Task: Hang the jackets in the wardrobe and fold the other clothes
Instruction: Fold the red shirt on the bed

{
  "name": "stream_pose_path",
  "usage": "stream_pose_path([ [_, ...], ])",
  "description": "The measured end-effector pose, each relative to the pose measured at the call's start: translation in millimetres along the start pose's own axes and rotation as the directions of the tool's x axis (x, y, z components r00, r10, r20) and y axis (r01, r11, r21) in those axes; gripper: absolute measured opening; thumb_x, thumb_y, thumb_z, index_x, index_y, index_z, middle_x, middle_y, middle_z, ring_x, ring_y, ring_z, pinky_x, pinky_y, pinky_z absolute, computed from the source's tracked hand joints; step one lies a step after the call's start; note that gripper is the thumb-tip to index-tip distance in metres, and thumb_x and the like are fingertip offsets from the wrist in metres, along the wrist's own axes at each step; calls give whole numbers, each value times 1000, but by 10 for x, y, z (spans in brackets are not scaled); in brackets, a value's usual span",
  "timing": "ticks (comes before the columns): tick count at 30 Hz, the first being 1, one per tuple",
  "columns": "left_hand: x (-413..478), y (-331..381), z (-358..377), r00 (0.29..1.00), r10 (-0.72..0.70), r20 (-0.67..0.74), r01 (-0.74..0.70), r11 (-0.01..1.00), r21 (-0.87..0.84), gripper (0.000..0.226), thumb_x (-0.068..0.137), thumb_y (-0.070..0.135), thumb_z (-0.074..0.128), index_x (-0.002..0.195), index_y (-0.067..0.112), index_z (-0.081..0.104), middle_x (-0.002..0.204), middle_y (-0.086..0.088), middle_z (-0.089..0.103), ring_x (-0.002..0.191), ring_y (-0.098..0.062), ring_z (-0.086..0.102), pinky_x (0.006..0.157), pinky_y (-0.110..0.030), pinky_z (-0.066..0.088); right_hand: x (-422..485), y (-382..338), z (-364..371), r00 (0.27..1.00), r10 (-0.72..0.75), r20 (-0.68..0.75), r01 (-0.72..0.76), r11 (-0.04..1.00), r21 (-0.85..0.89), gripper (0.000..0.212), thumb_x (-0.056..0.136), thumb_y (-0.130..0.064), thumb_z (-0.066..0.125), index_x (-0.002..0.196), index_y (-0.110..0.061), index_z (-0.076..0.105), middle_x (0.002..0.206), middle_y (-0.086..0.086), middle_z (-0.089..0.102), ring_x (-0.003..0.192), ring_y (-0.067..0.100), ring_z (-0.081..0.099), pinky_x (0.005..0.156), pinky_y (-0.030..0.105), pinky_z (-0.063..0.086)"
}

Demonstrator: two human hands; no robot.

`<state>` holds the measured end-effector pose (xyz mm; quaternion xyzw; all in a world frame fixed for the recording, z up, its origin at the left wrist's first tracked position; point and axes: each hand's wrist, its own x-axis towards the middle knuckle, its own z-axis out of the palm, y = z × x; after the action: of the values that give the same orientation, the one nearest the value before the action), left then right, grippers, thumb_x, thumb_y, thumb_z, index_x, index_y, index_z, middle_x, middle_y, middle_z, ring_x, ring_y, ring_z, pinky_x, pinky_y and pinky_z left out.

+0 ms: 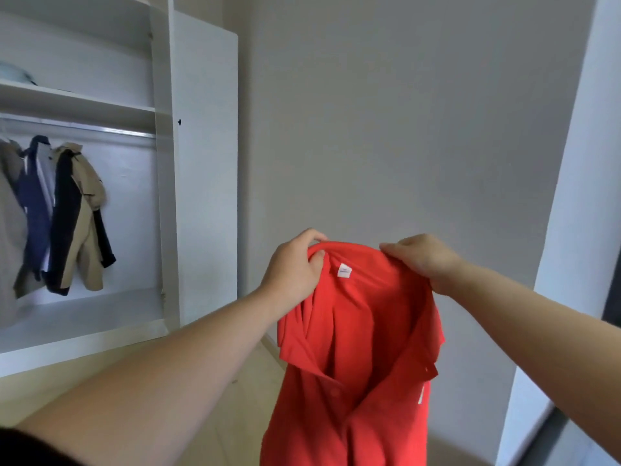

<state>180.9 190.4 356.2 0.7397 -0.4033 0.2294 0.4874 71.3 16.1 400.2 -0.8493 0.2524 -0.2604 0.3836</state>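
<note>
While the red shirt point(353, 348) runs off the bottom edge at lower centre, I pinch its collar with my left hand point(295, 270) and right hand point(423, 260); 3 jackets point(57, 213) hang at left, 1 cropped.

head view | worn high; faces forward-down | hands near; wardrobe point(161, 163) left

Two hands hold up a red button-up shirt with a collar point(356, 348). The left hand point(292, 270) and right hand point(423, 260) pinch its top edge. At nine o'clock, tan and dark blue jackets point(64, 216) hang in the open white wardrobe point(198, 163).
</note>
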Motion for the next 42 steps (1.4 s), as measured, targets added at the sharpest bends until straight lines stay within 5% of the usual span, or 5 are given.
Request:
stream_pose_path([
  [8, 408, 230, -180, 997, 74, -17, -73, 997, 14, 26, 87, 2, 50, 98, 12, 71, 100, -1, 70, 98, -17, 62, 82, -16, 40, -412, 68, 494, 707, -598, -378, 618, 782, -81, 2, 78, -17, 53, 77, -18, 53, 69, -7, 54, 65, 8, 49, 60, 19, 35],
  [17, 491, 276, -298, 996, 32, 77, -25, 996, -81, 31, 87, -3, 47, 102, 10, 71, 92, 7, 66, 89, -5, 61, 73, 2, 38, -135, 84, 830, 863, -469, -188, 409, 867, -284, 15, 78, -20, 57, 83, -18, 43, 70, -1, 55, 72, 30, 56, 56, 32, 35],
  [26, 517, -58, -699, 983, -157, 90, 11, 550, 835, 20, 78, 7, 51, 88, 15, 66, 91, -9, 63, 84, -31, 60, 63, -28, 38, 234, -169, 455, 844, -526, -106, 278, 598, -752, 8, 81, -11, 51, 88, -13, 54, 98, 14, 65, 90, 37, 62, 63, 30, 36],
  [32, 709, -60, -811, 509, -751, 420, 529, 658, 536, 36, 99, 10, 27, 67, 5, 41, 34, -2, 44, 25, -12, 43, 28, -13, 30, 305, -237, 343, 939, -338, -63, 146, 558, -817, 26, 86, -13, 51, 109, -9, 63, 116, 14, 64, 107, 35, 62, 80, 37, 49],
  [42, 447, -33, -688, 483, -713, 508, 871, 451, -195, 21, 95, -5, 35, 105, -5, 53, 85, -15, 66, 72, -25, 64, 65, -31, 58, 257, -194, 158, 995, 96, 21, -85, 946, -312, 31, 87, 3, 31, 63, 4, 50, 34, 12, 49, 23, 21, 47, 27, 17, 35],
])
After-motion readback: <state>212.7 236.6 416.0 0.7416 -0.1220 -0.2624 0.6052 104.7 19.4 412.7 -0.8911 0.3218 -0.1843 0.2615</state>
